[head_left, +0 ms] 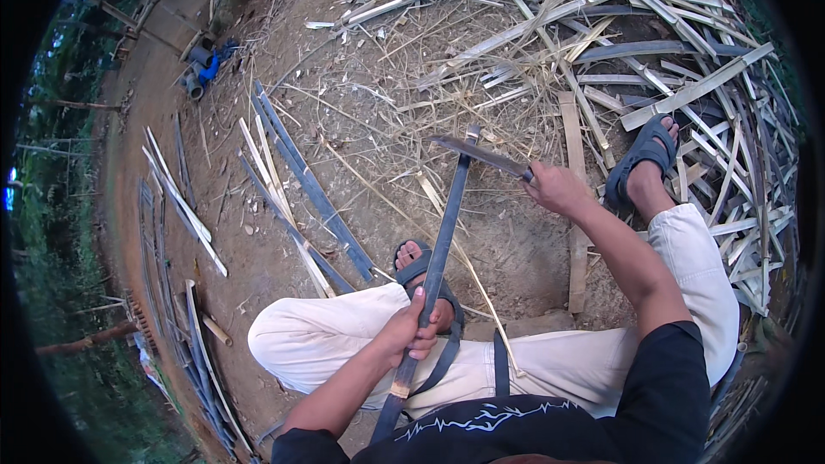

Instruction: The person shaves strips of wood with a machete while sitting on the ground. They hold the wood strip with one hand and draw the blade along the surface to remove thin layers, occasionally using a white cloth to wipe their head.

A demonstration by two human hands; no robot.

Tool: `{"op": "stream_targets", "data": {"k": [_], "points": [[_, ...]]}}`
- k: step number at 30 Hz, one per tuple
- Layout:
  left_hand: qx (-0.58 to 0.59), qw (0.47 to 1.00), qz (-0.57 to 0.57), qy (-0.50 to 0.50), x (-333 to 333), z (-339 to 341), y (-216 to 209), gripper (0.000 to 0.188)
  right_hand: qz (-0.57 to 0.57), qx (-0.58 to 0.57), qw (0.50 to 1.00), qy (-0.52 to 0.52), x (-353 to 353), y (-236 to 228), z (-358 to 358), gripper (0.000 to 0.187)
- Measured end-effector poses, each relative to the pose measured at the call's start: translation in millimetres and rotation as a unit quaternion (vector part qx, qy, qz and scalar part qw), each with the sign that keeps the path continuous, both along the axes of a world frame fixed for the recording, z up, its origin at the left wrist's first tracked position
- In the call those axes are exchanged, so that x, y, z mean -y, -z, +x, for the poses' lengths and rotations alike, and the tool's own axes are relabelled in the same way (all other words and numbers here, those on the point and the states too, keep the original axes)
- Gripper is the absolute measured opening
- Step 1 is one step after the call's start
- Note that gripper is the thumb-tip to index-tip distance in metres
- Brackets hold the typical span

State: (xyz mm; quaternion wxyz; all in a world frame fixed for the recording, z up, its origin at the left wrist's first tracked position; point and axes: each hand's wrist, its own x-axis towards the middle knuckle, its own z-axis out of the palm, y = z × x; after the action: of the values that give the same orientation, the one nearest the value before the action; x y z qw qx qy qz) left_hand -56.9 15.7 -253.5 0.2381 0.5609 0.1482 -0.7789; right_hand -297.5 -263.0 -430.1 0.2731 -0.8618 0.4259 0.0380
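A long dark strip of split bamboo point(447, 228) slants from my lap up and away, with pale bands at its joints. My left hand point(407, 329) is wrapped round its lower part, thumb along the top. In my right hand point(557, 191) is the handle of a machete point(481, 155), its long dark blade pointing left. The blade crosses the strip near its far end and appears to touch it. A thin pale sliver point(481, 292) runs beside the strip down to my trouser leg.
Split bamboo pieces point(687, 94) lie heaped at the right and far right. Dark bamboo strips point(309, 189) rest on the dirt to the left, more point(202, 361) beyond. Shavings point(464, 112) litter the ground ahead. A flat board point(574, 206) lies between my sandalled feet. Grey tubes point(196, 77) with blue cloth sit far left.
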Motion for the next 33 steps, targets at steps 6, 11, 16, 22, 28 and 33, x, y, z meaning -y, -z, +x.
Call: {"op": "stream_targets", "data": {"k": [6, 11, 16, 22, 28, 33], "points": [[-0.006, 1.000, 0.006, -0.002, 2.1, 1.1, -0.5, 0.057, -0.012, -0.009, 1.000, -0.020, 25.8, 2.9, 2.5, 0.026], [-0.009, 1.000, 0.010, -0.004, 2.8, 1.2, 2.2, 0.057, -0.016, -0.017, 1.000, -0.013, 38.5, 7.3, 0.0, 0.026], [-0.052, 0.998, -0.003, -0.023, 3.3, 2.8, -0.2, 0.058, 0.015, -0.016, 0.999, -0.027, 21.4, -6.3, -0.5, 0.023], [-0.067, 0.997, -0.011, -0.041, 4.6, 7.9, -0.7, 0.057, 0.011, 0.000, 1.000, 0.011, 22.0, 0.0, -6.9, 0.024], [-0.081, 0.995, -0.013, -0.063, 2.8, 10.6, -1.1, 0.056, 0.024, 0.001, 1.000, 0.020, 13.5, -4.4, -1.7, 0.027], [-0.097, 0.992, -0.023, -0.074, 3.0, 11.7, 1.4, 0.056, 0.017, 0.027, 0.999, -0.002, -0.4, -3.9, -7.6, 0.024]]}}
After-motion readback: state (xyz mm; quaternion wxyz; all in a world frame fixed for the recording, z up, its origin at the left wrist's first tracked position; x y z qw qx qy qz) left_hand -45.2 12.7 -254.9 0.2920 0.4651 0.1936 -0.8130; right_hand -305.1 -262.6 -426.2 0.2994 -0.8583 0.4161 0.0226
